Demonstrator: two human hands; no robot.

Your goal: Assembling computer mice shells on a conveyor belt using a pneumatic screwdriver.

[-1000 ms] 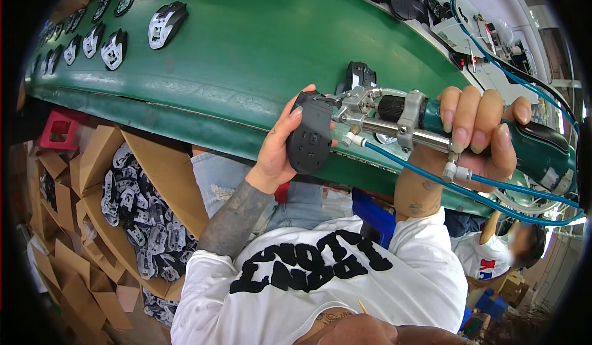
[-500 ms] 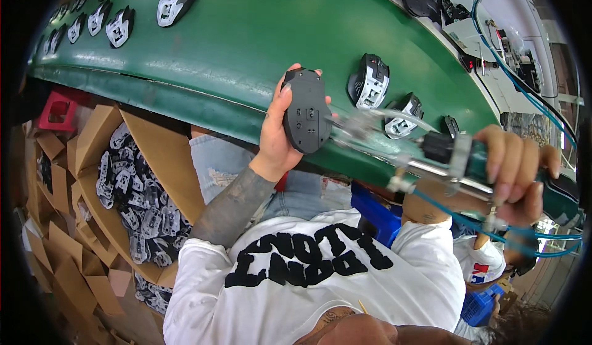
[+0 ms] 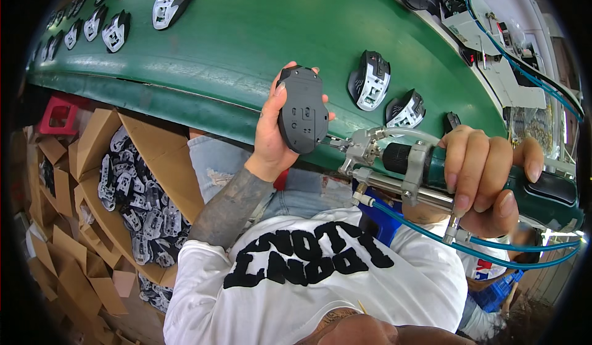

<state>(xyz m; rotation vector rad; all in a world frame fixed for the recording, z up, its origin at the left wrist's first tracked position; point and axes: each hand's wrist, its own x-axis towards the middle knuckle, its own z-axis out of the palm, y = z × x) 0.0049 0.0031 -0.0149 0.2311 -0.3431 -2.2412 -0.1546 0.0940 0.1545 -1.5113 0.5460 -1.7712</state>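
A black computer mouse (image 3: 303,110) is in my left hand (image 3: 271,138), its flat underside turned up, with the fingers and thumb wrapped round its edges. My right hand (image 3: 484,175) grips a dark green power screwdriver (image 3: 539,194), held level. Metal feeder fittings (image 3: 364,150) and blue air hoses (image 3: 407,221) are attached to the screwdriver. Its tip meets the lower right edge of the mouse, near a small hole; whether a screw sits there is too small to tell. Beyond my hands, a white-and-black mouse body (image 3: 373,83) and another mouse body (image 3: 406,108) lie on the green belt.
The green conveyor belt (image 3: 259,24) runs across the far side, with several more mouse bodies (image 3: 115,31) at its left. Below left, a cardboard box (image 3: 161,150) holds many plastic mouse parts. A machine (image 3: 493,55) with tubing stands at the far right. Another person (image 3: 487,271) is at lower right.
My right hand has brought the screwdriver leftward, so its tip now meets the mouse's underside. The mouse in my left hand has shifted slightly left.
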